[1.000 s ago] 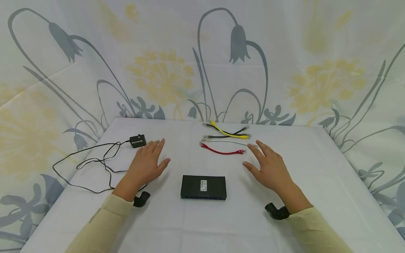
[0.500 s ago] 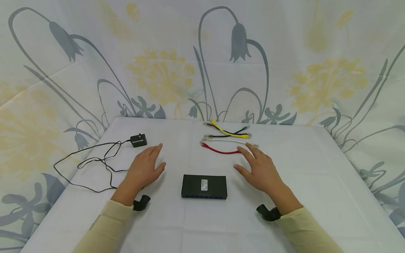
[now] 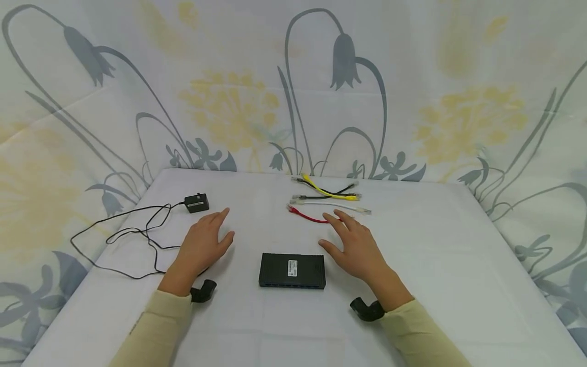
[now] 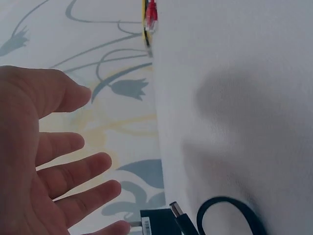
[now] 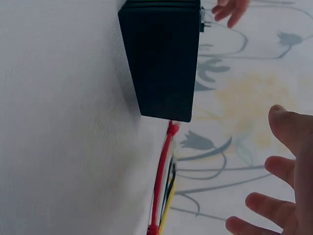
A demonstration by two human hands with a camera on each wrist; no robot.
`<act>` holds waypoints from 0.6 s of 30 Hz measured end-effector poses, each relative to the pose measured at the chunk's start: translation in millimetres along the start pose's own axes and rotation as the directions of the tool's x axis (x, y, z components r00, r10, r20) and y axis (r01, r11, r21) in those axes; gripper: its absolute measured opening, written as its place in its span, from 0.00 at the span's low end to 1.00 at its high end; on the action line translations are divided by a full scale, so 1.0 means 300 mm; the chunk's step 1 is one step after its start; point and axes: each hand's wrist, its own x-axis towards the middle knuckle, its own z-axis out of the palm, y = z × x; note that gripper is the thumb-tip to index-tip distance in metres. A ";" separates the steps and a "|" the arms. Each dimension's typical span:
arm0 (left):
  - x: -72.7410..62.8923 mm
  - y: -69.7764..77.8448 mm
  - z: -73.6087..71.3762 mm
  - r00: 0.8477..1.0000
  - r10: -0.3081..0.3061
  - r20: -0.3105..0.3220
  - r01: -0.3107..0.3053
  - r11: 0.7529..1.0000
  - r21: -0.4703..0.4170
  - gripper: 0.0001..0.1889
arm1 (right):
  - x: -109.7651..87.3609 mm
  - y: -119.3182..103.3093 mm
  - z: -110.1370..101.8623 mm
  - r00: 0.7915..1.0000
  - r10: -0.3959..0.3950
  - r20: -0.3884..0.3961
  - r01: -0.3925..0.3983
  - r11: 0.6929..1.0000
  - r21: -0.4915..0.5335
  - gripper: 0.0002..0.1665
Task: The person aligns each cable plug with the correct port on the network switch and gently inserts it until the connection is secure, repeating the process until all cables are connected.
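A black network switch [image 3: 292, 271] with a white label lies on the white table between the two hands. To its left, the left hand [image 3: 202, 250] hovers with fingers spread and holds nothing. The power adapter [image 3: 196, 203] stands just beyond that hand, and its thin cable loops to the left; the barrel plug [image 4: 177, 209] shows in the left wrist view. On the other side, the right hand [image 3: 356, 250] hangs with spread fingers, empty, over the right end of the red patch cable [image 3: 304, 217]. In the right wrist view the switch's side [image 5: 159, 63] is near that hand.
Behind the red cable lie a white patch cable [image 3: 327, 204], a yellow one [image 3: 323, 190] and black ones [image 3: 312, 197]. A floral cloth [image 3: 257, 92] hangs along the table's back edge. Black wrist mounts [image 3: 367, 309] sit at both wrists.
The right hand has moved left, closer to the switch, and now covers the end of the red cable. The left hand has drawn back slightly from the adapter.
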 end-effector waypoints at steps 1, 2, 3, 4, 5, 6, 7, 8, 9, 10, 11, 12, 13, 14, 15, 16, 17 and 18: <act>0.001 -0.004 -0.001 1.000 -0.010 0.003 0.010 1.000 -0.018 0.32 | 0.000 -0.002 0.004 1.000 -0.009 -0.002 0.009 1.000 0.001 0.38; 0.003 -0.008 -0.002 1.000 -0.022 0.005 0.023 0.999 -0.039 0.32 | 0.001 -0.003 0.006 1.000 -0.016 -0.005 0.016 1.000 0.001 0.38; 0.004 -0.012 -0.004 0.999 -0.039 0.008 0.039 0.997 -0.064 0.31 | 0.001 -0.005 0.008 1.000 -0.022 -0.007 0.022 1.000 0.004 0.37; 0.005 -0.018 -0.007 0.998 -0.054 0.010 0.055 0.994 -0.089 0.31 | 0.000 -0.005 0.009 1.000 -0.028 -0.010 0.028 1.000 0.003 0.37; 0.007 -0.023 -0.010 0.997 -0.070 0.011 0.071 0.991 -0.113 0.30 | 0.000 -0.005 0.010 0.999 -0.033 -0.013 0.033 0.999 0.002 0.37; 0.008 -0.029 -0.012 0.996 -0.085 0.013 0.086 0.987 -0.132 0.30 | 0.000 -0.005 0.011 0.999 -0.039 -0.014 0.039 0.999 0.000 0.37; 0.008 -0.035 -0.015 0.995 -0.098 0.014 0.099 0.984 -0.147 0.30 | -0.001 -0.006 0.011 0.999 -0.041 -0.016 0.041 0.999 0.003 0.37; 0.008 -0.041 -0.018 0.994 -0.108 0.014 0.109 0.981 -0.160 0.29 | -0.001 -0.006 0.012 0.999 -0.044 -0.016 0.044 0.999 0.004 0.37; 0.008 -0.046 -0.020 0.993 -0.115 0.013 0.116 0.979 -0.168 0.29 | -0.001 -0.006 0.013 0.999 -0.049 -0.016 0.049 0.999 0.004 0.37; 0.008 -0.051 -0.021 0.993 -0.118 0.012 0.119 0.978 -0.170 0.28 | -0.001 -0.006 0.014 0.998 -0.054 -0.016 0.054 0.999 0.004 0.37; 0.007 -0.055 -0.023 0.993 -0.121 0.012 0.121 0.977 -0.174 0.28 | -0.001 -0.007 0.014 0.998 -0.059 -0.016 0.059 0.998 0.006 0.37; 0.006 -0.058 -0.024 0.992 -0.122 0.013 0.123 0.976 -0.179 0.28 | -0.001 -0.008 0.016 0.998 -0.063 -0.016 0.063 0.998 0.008 0.37; 0.005 -0.061 -0.026 0.992 -0.122 0.012 0.122 0.976 -0.181 0.28 | 0.000 -0.008 0.017 0.998 -0.066 -0.017 0.067 0.998 0.011 0.37; 0.003 -0.063 -0.027 0.992 -0.125 0.013 0.126 0.975 -0.185 0.28 | 0.001 -0.009 0.019 0.997 -0.070 -0.018 0.071 0.997 0.014 0.37; 0.001 -0.066 -0.028 0.991 -0.130 0.016 0.131 0.973 -0.189 0.28 | 0.001 -0.009 0.021 0.997 -0.072 -0.017 0.073 0.997 0.016 0.37; -0.002 -0.067 -0.030 0.991 -0.135 0.021 0.136 0.972 -0.192 0.28 | 0.001 -0.009 0.024 0.997 -0.073 -0.015 0.073 0.997 0.019 0.37; -0.005 -0.071 -0.031 0.990 -0.142 0.024 0.144 0.970 -0.195 0.27 | 0.001 -0.010 0.027 0.997 -0.074 -0.013 0.075 0.997 0.022 0.37; -0.008 -0.074 -0.033 0.989 -0.148 0.029 0.151 0.969 -0.195 0.28 | 0.001 -0.010 0.031 0.997 -0.074 -0.011 0.075 0.997 0.023 0.37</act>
